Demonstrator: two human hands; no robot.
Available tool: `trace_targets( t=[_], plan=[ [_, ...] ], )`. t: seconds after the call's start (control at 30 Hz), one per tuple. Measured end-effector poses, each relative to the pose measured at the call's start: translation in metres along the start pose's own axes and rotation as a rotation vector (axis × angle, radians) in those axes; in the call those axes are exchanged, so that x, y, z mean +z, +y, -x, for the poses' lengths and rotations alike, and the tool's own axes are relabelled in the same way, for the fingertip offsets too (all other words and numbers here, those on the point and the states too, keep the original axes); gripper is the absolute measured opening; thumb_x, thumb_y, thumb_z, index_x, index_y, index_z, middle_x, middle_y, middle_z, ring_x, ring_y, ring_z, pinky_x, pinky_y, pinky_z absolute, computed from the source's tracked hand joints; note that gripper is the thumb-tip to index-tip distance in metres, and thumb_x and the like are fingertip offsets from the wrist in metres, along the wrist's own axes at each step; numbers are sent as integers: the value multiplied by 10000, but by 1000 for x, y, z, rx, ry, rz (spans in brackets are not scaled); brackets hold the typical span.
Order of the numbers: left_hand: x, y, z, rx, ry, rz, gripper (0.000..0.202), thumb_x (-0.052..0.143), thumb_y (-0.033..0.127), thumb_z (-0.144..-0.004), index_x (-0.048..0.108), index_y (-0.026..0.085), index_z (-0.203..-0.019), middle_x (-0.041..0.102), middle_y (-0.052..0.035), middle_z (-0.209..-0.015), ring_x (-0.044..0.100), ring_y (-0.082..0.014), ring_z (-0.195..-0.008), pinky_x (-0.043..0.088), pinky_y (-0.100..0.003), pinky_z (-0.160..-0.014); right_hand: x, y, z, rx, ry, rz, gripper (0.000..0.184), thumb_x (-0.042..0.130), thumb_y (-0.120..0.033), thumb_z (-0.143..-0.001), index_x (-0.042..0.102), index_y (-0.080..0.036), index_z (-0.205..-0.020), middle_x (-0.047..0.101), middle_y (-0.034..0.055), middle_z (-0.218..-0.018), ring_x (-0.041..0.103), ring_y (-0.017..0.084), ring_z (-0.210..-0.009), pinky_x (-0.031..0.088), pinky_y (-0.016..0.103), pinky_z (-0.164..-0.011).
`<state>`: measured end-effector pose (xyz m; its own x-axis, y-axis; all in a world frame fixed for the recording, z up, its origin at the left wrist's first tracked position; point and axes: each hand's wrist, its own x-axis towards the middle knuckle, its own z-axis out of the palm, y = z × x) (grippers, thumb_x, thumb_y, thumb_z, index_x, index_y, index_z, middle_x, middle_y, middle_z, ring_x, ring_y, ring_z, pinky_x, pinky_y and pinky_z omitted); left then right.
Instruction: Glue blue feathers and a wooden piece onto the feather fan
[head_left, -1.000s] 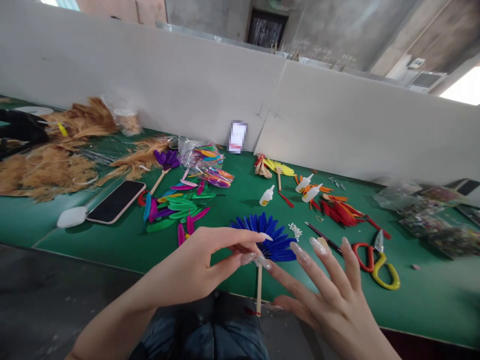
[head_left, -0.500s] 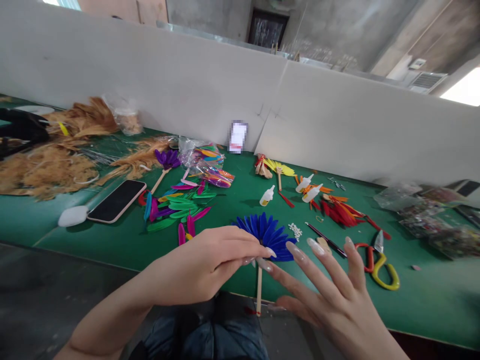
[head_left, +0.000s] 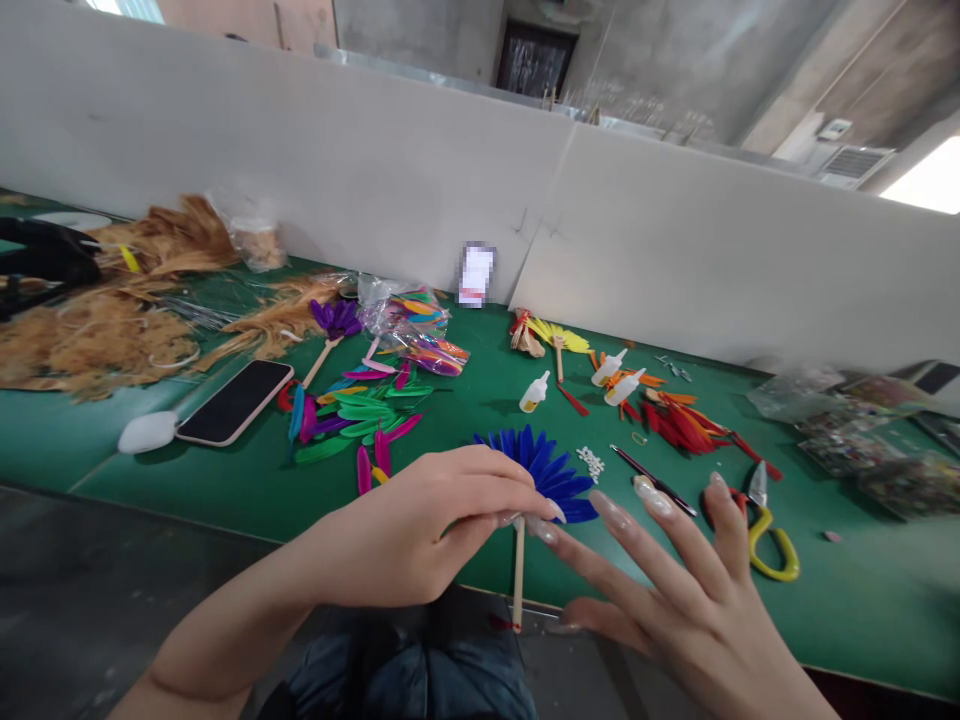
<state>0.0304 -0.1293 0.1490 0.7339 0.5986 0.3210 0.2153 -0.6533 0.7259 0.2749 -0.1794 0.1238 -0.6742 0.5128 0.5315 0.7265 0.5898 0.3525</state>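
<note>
A blue feather fan [head_left: 568, 486] lies near the table's front edge, its pale wooden handle [head_left: 518, 575] pointing down past the edge. Over the base of the feathers, my left hand [head_left: 457, 510] is closed, thumb and fingers pinched there and hiding what lies between them. My right hand [head_left: 667, 580] is just right of the handle with fingers spread; its index fingertip meets the left fingertips. Beyond the right fingers are small white beads [head_left: 591, 463], a dark pen [head_left: 652, 478] and scissors [head_left: 777, 545] with red and yellow handles, partly covered by the right hand.
Glue bottles [head_left: 535, 391] stand behind the fan. Loose coloured feathers [head_left: 367, 412], a phone [head_left: 235, 402] and a purple feather fan [head_left: 335, 318] lie left. Red feathers [head_left: 679, 422] lie right. A white partition [head_left: 337, 170] borders the table's back.
My right hand has shifted slightly right, now covering the scissors' red handle. My left fingertips have slid a little right over the base of the blue feathers.
</note>
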Motion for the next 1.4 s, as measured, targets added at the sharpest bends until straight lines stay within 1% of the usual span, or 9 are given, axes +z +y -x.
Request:
trace_targets(
  t=[0.13,0.2,0.4,0.63,0.83,0.97,1.13,1.23,1.4],
  plan=[
    [1,1,-3,-5,-9,14,329,421,70,-908,617,206,-1135,645,-43,-1122,579,-137,-1062,458,-237,-923,0,2,0,-18,27,-10,399,545,-534,-857,558,-396,-1232,339,-56,-1490,166,221,-1423,65,526,-1167],
    [1,2,-5,-6,-16,21,323,418,76,-910,621,203,-1128,648,-49,-1118,582,-144,-1059,462,-247,-922,0,2,0,-27,27,-10,400,556,-551,-841,578,-398,-1210,426,-39,-1428,181,229,-1416,64,528,-1168],
    [1,3,-8,-9,-38,28,318,399,89,-920,622,190,-1123,653,-61,-1117,581,-154,-1071,466,-255,-919,-2,4,-1,-54,22,-4,384,562,-542,-841,586,-406,-1199,407,-37,-1423,193,237,-1406,72,535,-1169],
    [3,3,-12,1,-31,25,306,405,94,-920,621,189,-1116,658,-52,-1104,579,-150,-1070,457,-249,-924,-4,5,2,-63,9,5,413,562,-539,-843,553,-416,-1238,476,-11,-1355,207,245,-1398,86,555,-1156],
    [4,3,-14,-1,-27,8,293,392,75,-915,627,165,-1067,645,-57,-1087,581,-138,-1039,454,-226,-896,-3,7,3,-71,-1,-10,466,568,-588,-810,555,-408,-1240,469,-13,-1375,218,262,-1395,81,563,-1155],
    [7,3,-15,-26,-43,14,276,381,53,-906,614,170,-998,629,-56,-1064,582,-135,-997,456,-232,-870,-2,9,-1,-84,10,-52,472,549,-618,-803,590,-380,-1208,462,-14,-1391,217,256,-1397,74,551,-1160],
    [10,2,-17,-99,-15,5,234,372,55,-897,568,180,-923,618,-33,-968,569,-139,-892,462,-258,-815,1,6,-8,-136,87,-144,474,507,-653,-805,675,-308,-1084,575,15,-1284,258,250,-1382,96,527,-1165],
    [10,1,-18,-154,38,16,226,373,75,-910,566,189,-938,623,-17,-937,574,-130,-856,464,-249,-787,2,5,-9,-131,106,-147,452,487,-636,-828,688,-297,-1047,607,12,-1233,265,223,-1378,92,500,-1171],
    [6,-1,-18,-208,71,82,210,428,112,-912,588,205,-1010,656,-6,-991,607,-124,-903,477,-226,-789,3,5,-5,-98,97,-91,460,500,-652,-809,678,-323,-1077,592,6,-1236,238,226,-1389,87,511,-1169]
  ],
)
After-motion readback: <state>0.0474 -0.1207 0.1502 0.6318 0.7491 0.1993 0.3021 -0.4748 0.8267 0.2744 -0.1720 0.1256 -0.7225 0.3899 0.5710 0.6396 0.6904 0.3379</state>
